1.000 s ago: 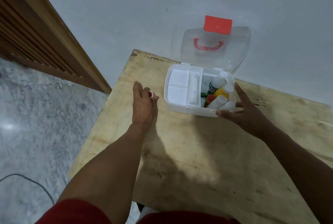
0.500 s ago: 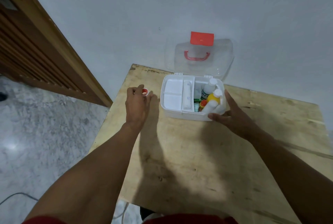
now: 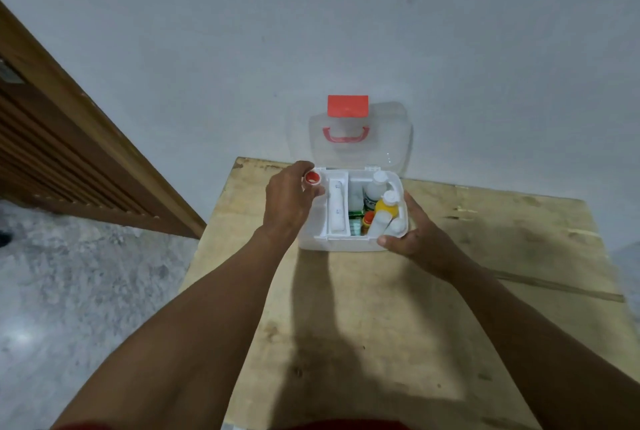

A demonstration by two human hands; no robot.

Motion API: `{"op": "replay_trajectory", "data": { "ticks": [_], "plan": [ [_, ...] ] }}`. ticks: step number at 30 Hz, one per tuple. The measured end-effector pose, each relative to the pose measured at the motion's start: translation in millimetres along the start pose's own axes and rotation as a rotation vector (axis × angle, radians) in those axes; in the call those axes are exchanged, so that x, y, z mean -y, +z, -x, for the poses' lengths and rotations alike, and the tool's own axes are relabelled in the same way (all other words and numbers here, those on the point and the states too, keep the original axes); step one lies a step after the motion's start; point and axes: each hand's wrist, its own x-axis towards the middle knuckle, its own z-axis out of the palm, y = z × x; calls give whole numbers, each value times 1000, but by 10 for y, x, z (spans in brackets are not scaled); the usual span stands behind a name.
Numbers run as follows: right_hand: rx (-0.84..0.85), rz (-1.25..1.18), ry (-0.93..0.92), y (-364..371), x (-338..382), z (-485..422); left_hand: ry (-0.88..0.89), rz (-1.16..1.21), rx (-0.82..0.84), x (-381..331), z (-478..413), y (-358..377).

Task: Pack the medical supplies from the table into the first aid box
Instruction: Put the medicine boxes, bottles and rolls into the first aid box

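The white first aid box [image 3: 341,245] stands open at the table's far edge, its clear lid [image 3: 384,138] with a red latch leaning on the wall. My left hand [image 3: 289,202] holds a small red-and-white tape roll [image 3: 312,178] over the box's left compartments. My right hand [image 3: 410,237] grips the box's near right corner. Inside lie a white wrapped bandage [image 3: 337,209], a white bottle [image 3: 375,187], a yellow bottle [image 3: 386,206], a small orange-capped bottle [image 3: 367,220] and a green pack [image 3: 355,223].
The wooden table [image 3: 381,325] runs from the wall toward me; its left edge drops to a grey marble floor [image 3: 86,291]. A wooden slatted door [image 3: 52,152] stands at the left. A grey wall [image 3: 311,31] backs the table.
My left hand lifted the tape roll off the table and carried it right, over the box's left side. My right hand stayed on the box's right corner. The camera tilted up.
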Motion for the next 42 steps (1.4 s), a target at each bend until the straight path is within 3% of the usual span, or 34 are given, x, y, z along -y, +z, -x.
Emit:
{"op": "replay_trajectory", "data": {
  "ticks": [4, 14, 23, 34, 42],
  "plan": [
    [-40, 13, -11, -5, 21, -4, 17, -61, 137, 69, -86, 131],
    [-91, -33, 133, 101, -43, -4, 175, -113, 218, 222, -156, 117],
    [-100, -2, 179, 140, -46, -8, 182, 151, 158, 327, 123, 56],
    [-92, -12, 174, 165, 31, 10, 288, -13, 305, 330, 157, 215],
    [-97, -16, 208, 174, -7, 11, 331, 33, 271, 312, 178, 163]
  ]
}}
